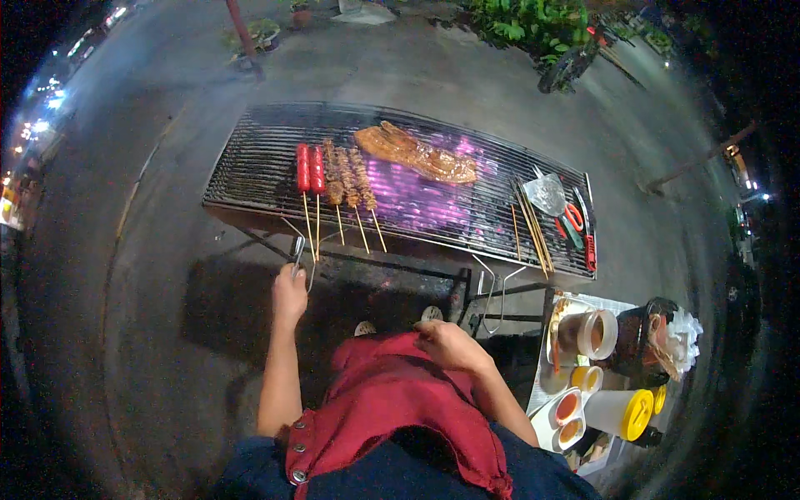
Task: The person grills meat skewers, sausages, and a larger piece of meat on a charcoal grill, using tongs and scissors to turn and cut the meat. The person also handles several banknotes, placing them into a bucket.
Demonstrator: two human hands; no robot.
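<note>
My left hand (290,295) is closed around a wire handle (300,249) at the front left of the charcoal grill (250,159). Fingers curled, my right hand (453,345) is in front of the red apron (394,387), with nothing visible in it. Two red sausages on sticks (310,169) lie on the grate above my left hand. Beside them are several skewers of browned, folded meat (349,175), their bare sticks jutting past the front edge. A large glazed slab of meat (415,154) lies farther back, partly over glowing coals (412,197).
On the grill's right end lie bare skewers (532,226), a clear plastic bag (546,194), orange-handled scissors (573,217) and a red-handled tool (589,250). A side table holds a brown sauce tub (590,334), sauce cups (567,406) and a yellow-lidded container (619,414). Another wire handle (495,294) hangs at front right.
</note>
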